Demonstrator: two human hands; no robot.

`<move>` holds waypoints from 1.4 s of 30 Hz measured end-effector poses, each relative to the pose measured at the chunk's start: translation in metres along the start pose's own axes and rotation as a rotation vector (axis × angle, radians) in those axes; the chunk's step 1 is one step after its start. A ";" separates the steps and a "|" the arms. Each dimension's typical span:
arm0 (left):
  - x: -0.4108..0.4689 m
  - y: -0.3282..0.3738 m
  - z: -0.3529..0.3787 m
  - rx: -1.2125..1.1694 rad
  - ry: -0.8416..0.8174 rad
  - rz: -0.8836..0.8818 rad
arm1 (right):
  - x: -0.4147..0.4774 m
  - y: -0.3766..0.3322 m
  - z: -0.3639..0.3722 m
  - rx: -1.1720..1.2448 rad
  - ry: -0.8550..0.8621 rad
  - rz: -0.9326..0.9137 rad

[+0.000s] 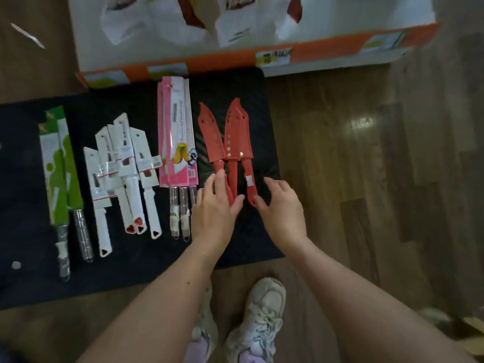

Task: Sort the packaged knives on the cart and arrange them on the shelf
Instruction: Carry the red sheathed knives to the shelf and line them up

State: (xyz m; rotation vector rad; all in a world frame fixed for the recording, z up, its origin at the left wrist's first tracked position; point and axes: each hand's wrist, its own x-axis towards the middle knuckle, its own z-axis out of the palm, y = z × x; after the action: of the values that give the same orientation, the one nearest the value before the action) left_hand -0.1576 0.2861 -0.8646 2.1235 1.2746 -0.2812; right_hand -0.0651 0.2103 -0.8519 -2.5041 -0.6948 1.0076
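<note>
now your left hand [215, 206] lies loose-fingered on the red knives [237, 132], your right hand [282, 208] relaxed, touching the rightmost handle.

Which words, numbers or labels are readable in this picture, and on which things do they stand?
No text can be read.
Pink packages: cursive line, blurred.
White packages: labels too small.
Red knife: sticker blurred.
Shelf edge tags: blurred.
</note>
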 end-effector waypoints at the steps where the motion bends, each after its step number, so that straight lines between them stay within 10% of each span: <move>1: 0.006 -0.001 0.007 -0.012 -0.007 -0.006 | 0.006 0.003 0.006 0.003 0.004 0.002; 25: -0.010 -0.003 0.004 -0.347 0.210 -0.196 | 0.012 -0.012 0.019 0.110 -0.051 0.133; 42: -0.087 0.119 -0.198 -0.588 0.482 0.005 | -0.093 -0.147 -0.186 0.328 0.070 -0.055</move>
State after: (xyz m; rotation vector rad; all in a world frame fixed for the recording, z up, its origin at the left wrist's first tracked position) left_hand -0.1271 0.3073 -0.6208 1.7210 1.3916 0.5801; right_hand -0.0360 0.2531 -0.6022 -2.2124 -0.5261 0.9255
